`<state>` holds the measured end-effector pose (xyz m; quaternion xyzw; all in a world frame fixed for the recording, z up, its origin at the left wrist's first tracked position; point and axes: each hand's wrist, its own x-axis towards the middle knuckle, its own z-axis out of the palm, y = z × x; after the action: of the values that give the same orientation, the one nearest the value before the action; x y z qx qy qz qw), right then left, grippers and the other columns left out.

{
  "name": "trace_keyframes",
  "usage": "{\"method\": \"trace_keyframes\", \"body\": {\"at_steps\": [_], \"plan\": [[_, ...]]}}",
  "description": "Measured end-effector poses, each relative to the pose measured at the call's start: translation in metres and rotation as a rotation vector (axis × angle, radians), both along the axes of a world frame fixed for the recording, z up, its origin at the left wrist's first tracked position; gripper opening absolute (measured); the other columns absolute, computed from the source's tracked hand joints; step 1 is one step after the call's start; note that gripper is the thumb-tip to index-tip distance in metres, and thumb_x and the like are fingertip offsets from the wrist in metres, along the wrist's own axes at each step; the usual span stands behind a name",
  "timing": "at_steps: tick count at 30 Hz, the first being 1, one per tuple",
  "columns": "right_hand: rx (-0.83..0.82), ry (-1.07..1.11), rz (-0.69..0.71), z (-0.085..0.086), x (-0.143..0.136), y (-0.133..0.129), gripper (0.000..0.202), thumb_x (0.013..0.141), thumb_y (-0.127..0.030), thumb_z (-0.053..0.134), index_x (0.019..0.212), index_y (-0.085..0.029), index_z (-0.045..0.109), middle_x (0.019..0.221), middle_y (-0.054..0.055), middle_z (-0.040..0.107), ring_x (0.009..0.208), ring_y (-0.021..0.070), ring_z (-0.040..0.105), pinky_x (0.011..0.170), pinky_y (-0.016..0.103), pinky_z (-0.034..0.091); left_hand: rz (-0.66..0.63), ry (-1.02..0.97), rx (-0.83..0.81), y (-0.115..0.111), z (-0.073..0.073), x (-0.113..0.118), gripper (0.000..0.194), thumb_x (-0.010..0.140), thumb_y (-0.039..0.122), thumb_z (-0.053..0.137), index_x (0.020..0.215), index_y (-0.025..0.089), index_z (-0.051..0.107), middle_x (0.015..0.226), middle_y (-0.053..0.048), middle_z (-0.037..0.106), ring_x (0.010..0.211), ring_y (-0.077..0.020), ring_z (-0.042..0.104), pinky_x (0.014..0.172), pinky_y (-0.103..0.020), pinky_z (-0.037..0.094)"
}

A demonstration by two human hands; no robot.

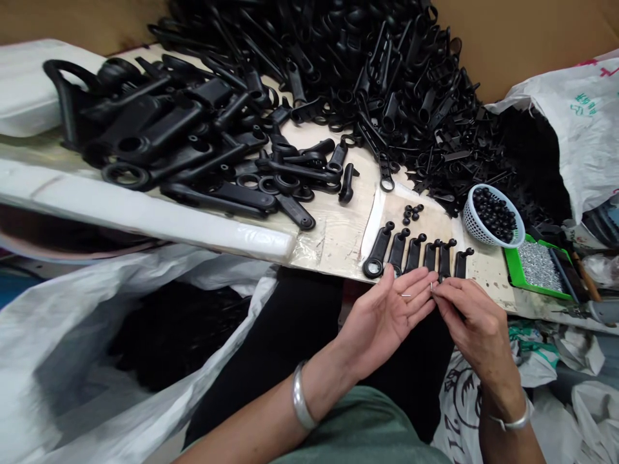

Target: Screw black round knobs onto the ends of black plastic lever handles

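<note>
Delicately, the right hand (pixel 476 316) pinches what seems a tiny silver metal pin (pixel 431 287) between thumb and forefinger, just beside the left fingertips. The left hand (pixel 380 325) is palm up, fingers extended, bearing a thin silver sliver (pixel 406 295). Beyond lie six black plastic levers (pixel 380 250) in a row on the pale wooden bench (pixel 333 248), near a pale-blue plastic basket (pixel 476 225) and bright green plastic tray (pixel 515 267).

Gap between handle row (pixel 414 254) and tray (pixel 514 269)
</note>
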<state>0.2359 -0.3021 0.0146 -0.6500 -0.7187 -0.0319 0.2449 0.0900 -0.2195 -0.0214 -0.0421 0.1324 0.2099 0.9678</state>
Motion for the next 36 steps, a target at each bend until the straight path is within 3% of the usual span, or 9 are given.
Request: {"method": "trace_keyframes", "body": {"at_steps": [9,13,19,23,29,36], "plan": [[-0.062,0.053,-0.015,0.004,0.004,0.003,0.029,0.092,-0.004,0.055,0.114,-0.021,0.065,0.097,0.006,0.067,0.089,0.0129,0.063,0.079,0.026,0.053,0.035,0.020,-0.032,0.003,0.001,-0.002,0.059,0.104,0.045,0.032,0.142,0.001,0.043,0.141,-0.020,0.056,0.137,-0.0265,0.048,0.118,-0.039,0.032],[0.024,0.082,-0.048,0.001,0.001,0.004,0.033,0.092,-0.003,0.054,0.116,-0.022,0.067,0.095,0.005,0.065,0.085,0.0105,0.063,0.076,0.023,0.053,0.036,0.013,-0.043,0.004,0.001,-0.002,0.060,0.104,0.045,0.031,0.144,0.001,0.041,0.140,-0.021,0.056,0.135,-0.0268,0.050,0.118,-0.040,0.032],[0.064,-0.007,-0.039,-0.009,-0.002,0.003,0.030,0.090,-0.003,0.057,0.114,-0.016,0.067,0.103,0.009,0.072,0.096,0.0133,0.068,0.089,0.025,0.054,0.021,0.017,-0.050,0.004,0.001,-0.003,0.060,0.104,0.044,0.032,0.145,0.001,0.039,0.142,-0.022,0.054,0.137,-0.0273,0.048,0.118,-0.039,0.032],[0.040,-0.016,-0.046,-0.003,0.000,0.005,0.022,0.090,-0.007,0.059,0.107,-0.017,0.069,0.100,0.006,0.075,0.092,0.0133,0.070,0.088,0.023,0.055,0.035,0.012,-0.046,0.006,0.000,-0.004,0.060,0.104,0.045,0.034,0.144,0.000,0.040,0.140,-0.022,0.056,0.135,-0.0280,0.051,0.117,-0.040,0.034],[0.075,0.184,-0.201,0.004,0.016,0.042,0.012,0.089,-0.022,0.064,0.096,-0.022,0.074,0.095,0.002,0.077,0.084,0.0167,0.072,0.080,0.028,0.058,0.051,0.009,-0.038,0.006,0.001,-0.006,0.055,0.104,0.041,0.037,0.141,0.001,0.044,0.139,-0.021,0.057,0.134,-0.0285,0.051,0.116,-0.041,0.035],[0.101,0.155,-0.121,-0.008,0.037,0.090,0.009,0.085,-0.021,0.067,0.085,-0.023,0.075,0.105,0.006,0.074,0.105,0.0231,0.065,0.098,0.044,0.049,0.074,-0.010,-0.042,0.010,0.000,-0.009,0.061,0.103,0.045,0.036,0.146,0.001,0.039,0.141,-0.022,0.055,0.135,-0.0284,0.050,0.116,-0.041,0.035]]}}
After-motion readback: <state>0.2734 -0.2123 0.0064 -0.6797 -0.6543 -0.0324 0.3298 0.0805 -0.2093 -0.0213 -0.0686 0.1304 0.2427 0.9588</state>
